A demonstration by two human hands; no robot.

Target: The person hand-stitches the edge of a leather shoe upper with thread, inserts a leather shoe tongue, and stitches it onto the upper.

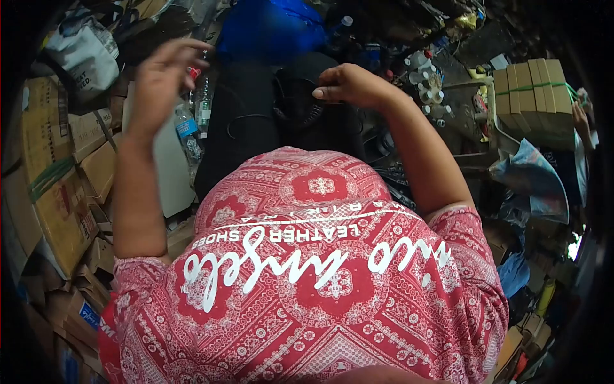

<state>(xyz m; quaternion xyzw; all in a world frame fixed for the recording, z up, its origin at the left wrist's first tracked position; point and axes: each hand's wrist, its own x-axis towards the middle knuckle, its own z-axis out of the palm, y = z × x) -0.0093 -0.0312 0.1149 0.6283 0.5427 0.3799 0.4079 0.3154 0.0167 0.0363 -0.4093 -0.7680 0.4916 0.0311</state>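
My left hand (160, 80) is raised at the upper left, slightly blurred, its fingers stretched forward and apart. Just past its fingers shows a small red thing (194, 73), beside clear plastic bottles (187, 129). Over my lap, my right hand (348, 86) has its thumb and fingers drawn together; anything between them is too small to make out. It is nearest to a dark round object (297, 112) lying between my black-clad thighs. Beyond my knees sits a bright blue plastic bag (272, 29).
Flattened cardboard (51, 173) is piled at the left, below a white bag (83, 51). A strapped cardboard bundle (534, 93) stands at the right, where another person's hand (582, 118) shows. Several small bottles (425, 83) lie to the right of my knees.
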